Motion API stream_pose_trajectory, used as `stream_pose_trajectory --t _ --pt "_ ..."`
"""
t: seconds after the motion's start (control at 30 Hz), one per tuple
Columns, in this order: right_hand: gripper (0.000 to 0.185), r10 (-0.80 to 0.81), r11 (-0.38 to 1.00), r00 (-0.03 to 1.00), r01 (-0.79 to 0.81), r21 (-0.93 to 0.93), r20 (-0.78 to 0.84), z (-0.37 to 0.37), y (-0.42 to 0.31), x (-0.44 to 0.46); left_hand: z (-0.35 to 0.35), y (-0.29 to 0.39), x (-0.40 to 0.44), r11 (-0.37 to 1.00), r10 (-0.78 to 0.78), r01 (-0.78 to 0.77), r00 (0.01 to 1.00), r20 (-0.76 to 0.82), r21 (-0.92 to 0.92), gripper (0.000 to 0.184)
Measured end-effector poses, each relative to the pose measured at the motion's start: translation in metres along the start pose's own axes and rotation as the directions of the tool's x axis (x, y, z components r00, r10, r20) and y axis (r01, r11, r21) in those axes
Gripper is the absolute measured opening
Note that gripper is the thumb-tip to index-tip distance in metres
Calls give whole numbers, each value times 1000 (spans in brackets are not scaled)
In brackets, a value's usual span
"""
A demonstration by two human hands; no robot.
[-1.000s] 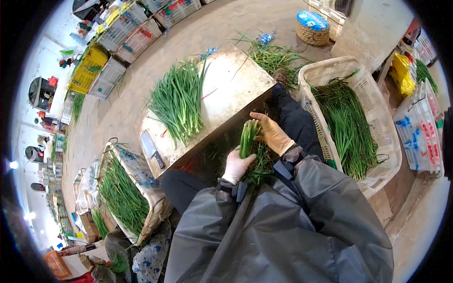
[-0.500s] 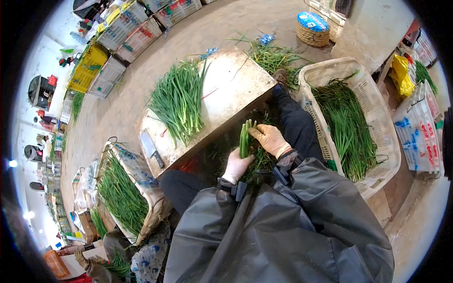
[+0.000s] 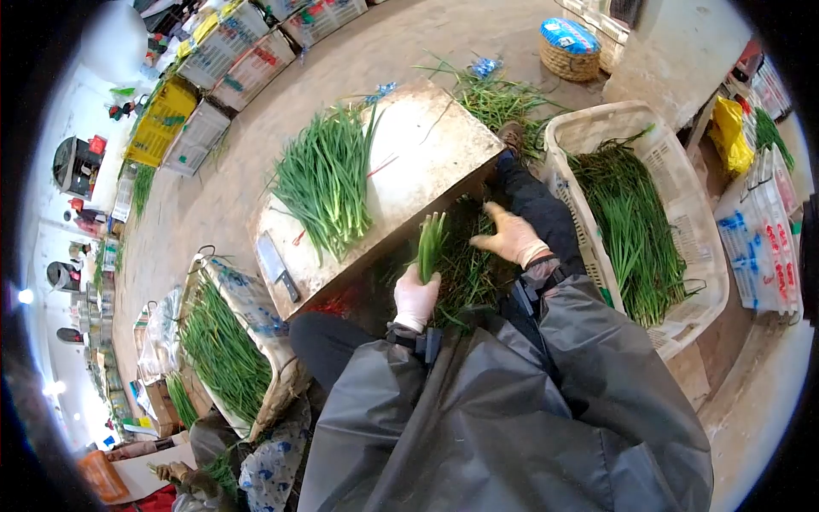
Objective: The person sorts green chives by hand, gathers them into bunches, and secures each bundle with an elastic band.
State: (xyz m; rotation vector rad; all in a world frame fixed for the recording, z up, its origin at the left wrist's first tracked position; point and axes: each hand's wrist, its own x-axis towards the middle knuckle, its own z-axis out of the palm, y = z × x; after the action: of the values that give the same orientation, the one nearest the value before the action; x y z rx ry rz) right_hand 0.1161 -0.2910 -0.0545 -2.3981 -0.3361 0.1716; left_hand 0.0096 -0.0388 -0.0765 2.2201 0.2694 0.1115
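A knife lies on the tabletop at its left end, beside a pile of green stalks. Just off the tabletop's near edge, a worker's gloved left hand is closed around a small bunch of stalks, cut ends up. The gloved right hand, fingers spread and holding nothing, is near the bunch, right of it. Right of the tabletop stands a crate of greens.
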Motion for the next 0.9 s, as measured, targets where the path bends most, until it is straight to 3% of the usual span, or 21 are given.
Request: stream_pose_trajectory --t 0.03,0.07,0.13,0.17,0.23,0.27,0.4,0.43,0.47,0.53,0.57,0.63,0.73,0.9 --pt "112 63 896 944 -197 397 324 -9 -17 1 -7 19 -3 988 -38 35 999 16 148 33" --pt "113 28 722 913 -300 624 406 8 -22 -1 -7 23 -5 976 15 -17 1000 10 216 34" --pt "95 -173 660 960 -53 750 220 29 -37 -6 -6 30 -9 930 122 -116 993 3 349 36" --pt "83 -107 585 971 -112 803 213 33 -44 -6 -7 33 -9 914 172 -174 984 38 366 47" --pt "59 27 413 975 -212 886 220 28 -62 -8 -8 39 -9 880 294 -286 955 37 380 51" --pt "31 118 314 966 -258 914 232 28 -62 -6 -8 41 -9 857 355 -341 934 37 386 53" --pt "22 85 243 979 -203 949 188 11 -50 -11 -8 59 -13 938 300 -287 953 -40 195 60" --pt "22 56 289 984 -177 941 168 3 -48 -11 -6 52 -11 958 193 -197 980 37 208 59" --pt "27 48 283 979 -201 938 196 -4 -48 -12 -7 49 -11 953 159 -184 980 119 239 56" --pt "21 31 345 983 -182 921 183 -4 -41 -11 -10 46 -9 938 83 -167 959 272 302 49" --pt "18 89 324 979 -205 924 186 -5 -38 -11 -8 44 -11 914 165 -232 962 216 332 39" --pt "12 206 275 960 -245 930 192 -4 -32 -9 -13 49 -10 843 260 -315 948 183 437 36" --pt "10 282 319 959 -134 938 41 -3 -22 -5 -20 47 -7 695 408 -403 903 135 596 35" --pt "9 366 429 924 -61 901 -112 -12 -8 -1 -36 43 -4 650 446 -409 888 114 640 32"
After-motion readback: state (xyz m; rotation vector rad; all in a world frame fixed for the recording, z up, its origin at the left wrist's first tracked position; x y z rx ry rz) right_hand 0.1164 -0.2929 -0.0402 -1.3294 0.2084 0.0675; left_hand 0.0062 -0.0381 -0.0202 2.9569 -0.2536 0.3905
